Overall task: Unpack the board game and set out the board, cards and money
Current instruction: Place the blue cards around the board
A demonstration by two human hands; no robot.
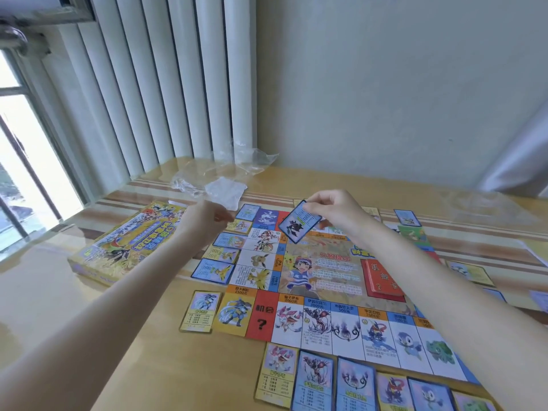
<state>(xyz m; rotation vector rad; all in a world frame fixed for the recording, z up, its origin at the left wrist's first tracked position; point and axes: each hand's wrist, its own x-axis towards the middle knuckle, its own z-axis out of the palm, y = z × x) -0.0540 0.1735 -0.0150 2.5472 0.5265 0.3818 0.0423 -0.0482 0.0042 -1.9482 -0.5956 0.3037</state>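
Observation:
The game board [326, 280] lies flat on the wooden table, covered with colourful creature squares. Property cards lie around its edges: several along the left side [213, 269], one at the near left corner [201, 311], a row along the near edge [314, 378] and some to the right [470, 272]. A red card stack [382, 281] sits on the board's centre right. My right hand [335, 212] pinches a blue-bordered card [299, 222] above the board's far left corner. My left hand [209, 221] hovers just left of it with fingers relaxed, holding nothing.
The yellow game box [127, 244] lies at the left of the table. Crumpled clear plastic bags [219, 179] sit at the far edge by a white radiator [166, 84]. A window is on the left. The near left table area shows bare wood.

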